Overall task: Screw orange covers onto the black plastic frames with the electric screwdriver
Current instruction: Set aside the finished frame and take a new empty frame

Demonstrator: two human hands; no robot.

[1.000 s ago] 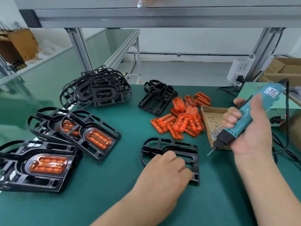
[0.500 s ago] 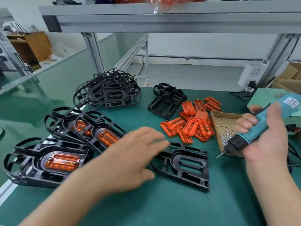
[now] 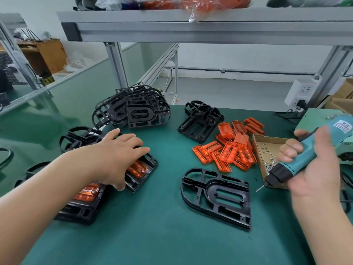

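A bare black plastic frame point(image 3: 215, 197) lies flat on the green bench point(image 3: 162, 236), near a loose pile of translucent orange covers point(image 3: 231, 150). The right hand point(image 3: 321, 173) has its fingers curled round the teal electric screwdriver point(image 3: 303, 159), bit angled down beside a shallow cardboard box of screws point(image 3: 271, 143). The left hand point(image 3: 114, 155), fingers straight, rests on an assembled black frame with an orange cover point(image 3: 147, 165) farther left.

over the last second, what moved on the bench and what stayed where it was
The left hand came off the bare black frame in front and swung left; it now rests, fingers straight, on a finished frame. The right hand still grips the electric screwdriver beside the screw box. The bare frame and loose orange covers stayed put.
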